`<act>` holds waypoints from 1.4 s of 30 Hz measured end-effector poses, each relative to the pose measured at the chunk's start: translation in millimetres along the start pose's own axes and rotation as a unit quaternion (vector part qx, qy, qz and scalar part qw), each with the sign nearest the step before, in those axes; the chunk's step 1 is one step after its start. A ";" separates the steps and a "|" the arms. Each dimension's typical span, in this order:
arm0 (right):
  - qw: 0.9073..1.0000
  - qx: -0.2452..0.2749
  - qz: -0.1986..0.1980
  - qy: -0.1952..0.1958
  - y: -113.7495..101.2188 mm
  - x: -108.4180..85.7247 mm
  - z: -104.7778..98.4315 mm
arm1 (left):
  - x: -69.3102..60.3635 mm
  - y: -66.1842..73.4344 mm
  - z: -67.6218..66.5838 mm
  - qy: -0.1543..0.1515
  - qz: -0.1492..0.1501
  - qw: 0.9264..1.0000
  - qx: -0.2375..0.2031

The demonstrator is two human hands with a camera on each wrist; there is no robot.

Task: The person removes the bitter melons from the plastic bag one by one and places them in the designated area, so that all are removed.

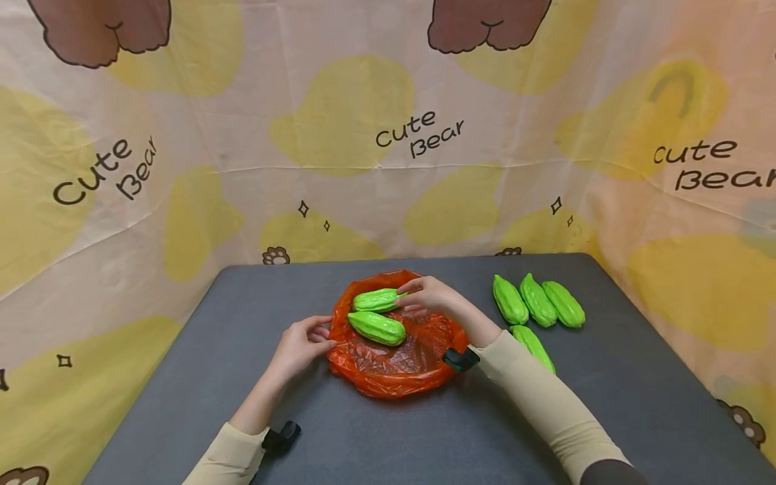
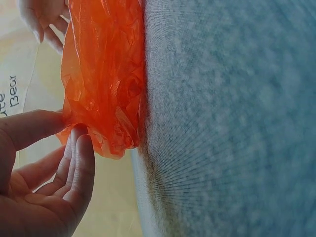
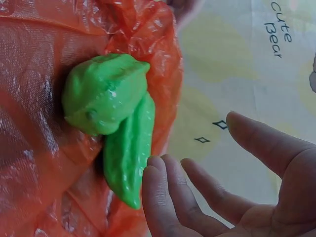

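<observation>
A red plastic bag (image 1: 394, 384) lies spread open on the dark table, with two bright green ridged vegetables (image 1: 377, 328) inside at its left. My left hand (image 1: 298, 347) pinches the bag's left rim between thumb and fingers; the left wrist view shows the thumb and fingertips on the red film (image 2: 106, 84). Over the bag's back right part, my right hand (image 1: 429, 296) has its fingers apart, near the end of the rear vegetable (image 1: 374, 300). In the right wrist view the right hand (image 3: 222, 197) holds nothing, its fingertips beside the lower vegetable (image 3: 129, 153).
Several more green vegetables (image 1: 537, 300) lie on the table (image 1: 254, 296) to the right of the bag, one of them (image 1: 532, 347) partly behind the right forearm. A printed cloth (image 1: 339, 121) hangs around the table's back and sides.
</observation>
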State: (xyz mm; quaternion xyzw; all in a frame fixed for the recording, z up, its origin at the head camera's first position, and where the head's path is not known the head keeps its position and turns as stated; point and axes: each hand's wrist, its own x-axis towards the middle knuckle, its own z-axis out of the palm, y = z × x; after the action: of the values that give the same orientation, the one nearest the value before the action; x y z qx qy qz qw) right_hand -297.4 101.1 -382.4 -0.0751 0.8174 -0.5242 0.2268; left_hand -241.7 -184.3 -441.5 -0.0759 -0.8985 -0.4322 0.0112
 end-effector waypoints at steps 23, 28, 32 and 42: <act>0.998 -0.058 0.032 0.000 16.3 25.3 24.8 | 0.0 -0.9 0.1 -0.004 -0.006 1.000 -0.010; 0.997 -0.073 0.028 -0.005 18.3 26.5 30.0 | 0.3 -1.5 0.4 -0.004 -0.005 1.000 -0.012; 0.996 -0.081 0.028 -0.004 19.9 26.8 33.4 | -0.3 -0.8 0.1 -0.002 -0.003 1.000 -0.012; 0.995 -0.089 0.047 -0.003 24.3 31.2 41.5 | -1.3 0.2 -0.3 -0.001 0.000 1.000 -0.008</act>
State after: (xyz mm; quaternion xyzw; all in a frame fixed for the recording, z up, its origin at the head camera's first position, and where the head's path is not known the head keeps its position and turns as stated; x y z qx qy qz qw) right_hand -303.5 66.3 -427.6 -0.0584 0.8626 -0.4380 0.2463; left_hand -240.4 -184.6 -441.2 -0.0763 -0.8952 -0.4391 0.0094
